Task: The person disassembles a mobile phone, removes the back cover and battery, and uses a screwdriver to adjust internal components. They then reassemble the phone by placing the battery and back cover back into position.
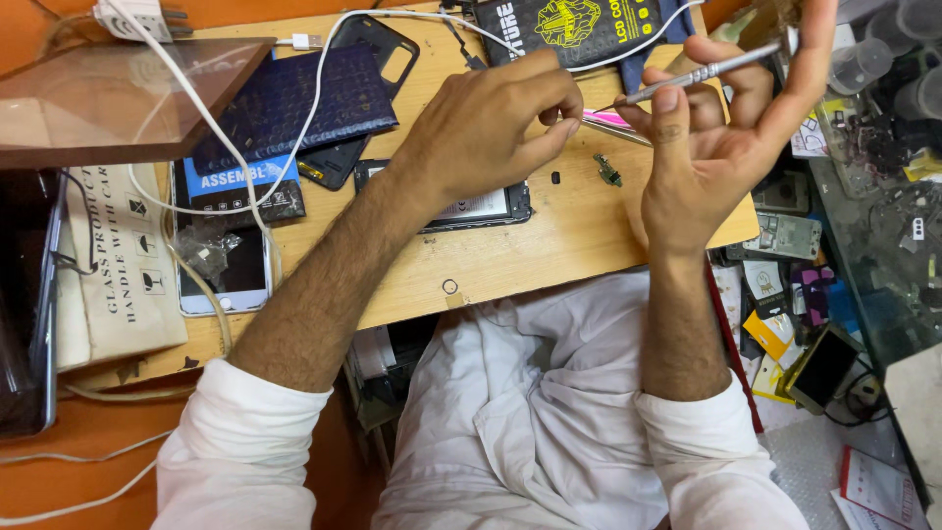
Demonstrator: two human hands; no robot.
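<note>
Right hand (pixel 711 147) grip clamped on metal tool (pixel 702 73), left hand (pixel 491 123) pinched together, black-yellow package (pixel 574 25) behind

Slim metal tool (pixel 702 73), tilted, in fingers (pixel 677 103)

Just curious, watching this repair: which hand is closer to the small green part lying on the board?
The right hand, just. It is raised beside the green part, on its right, holding a metal tool. The left hand is up and to its left, over the opened phone.
</note>
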